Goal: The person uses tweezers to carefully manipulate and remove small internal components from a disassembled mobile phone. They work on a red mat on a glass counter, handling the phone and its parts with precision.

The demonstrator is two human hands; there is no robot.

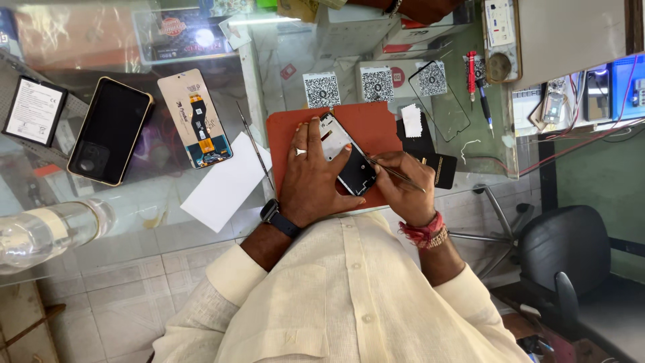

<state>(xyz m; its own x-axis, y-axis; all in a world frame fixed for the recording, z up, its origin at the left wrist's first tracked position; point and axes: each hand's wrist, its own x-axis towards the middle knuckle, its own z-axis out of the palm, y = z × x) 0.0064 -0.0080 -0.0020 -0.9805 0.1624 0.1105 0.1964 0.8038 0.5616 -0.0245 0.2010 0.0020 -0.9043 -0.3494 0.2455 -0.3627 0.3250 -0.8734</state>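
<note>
The phone frame [346, 156] lies on the red mat [376, 121] at the middle of the glass tabletop [154, 202]. My left hand [312, 178] lies flat over it, fingers spread and pressing its left edge down. My right hand [403, 185] pinches a thin metal tool [396, 173], its tip touching the frame's right edge.

Status, as I judge it: the frame is stripped and open. A display panel [196, 117] with an orange ribbon cable lies face down well to the left, not fitted. Beside that lie a black phone back [109, 130] and a flat battery [33, 111]. Reassembly is not yet done.

Just above the mat stand three small white square code labels [376, 84] in a row. A clear glass screen sheet [440, 101] lies to the right, with a black card [440, 168] below it. White and red boxes [416, 33] are stacked at the far edge. A white paper sheet [228, 183] lies left of the mat.
</note>
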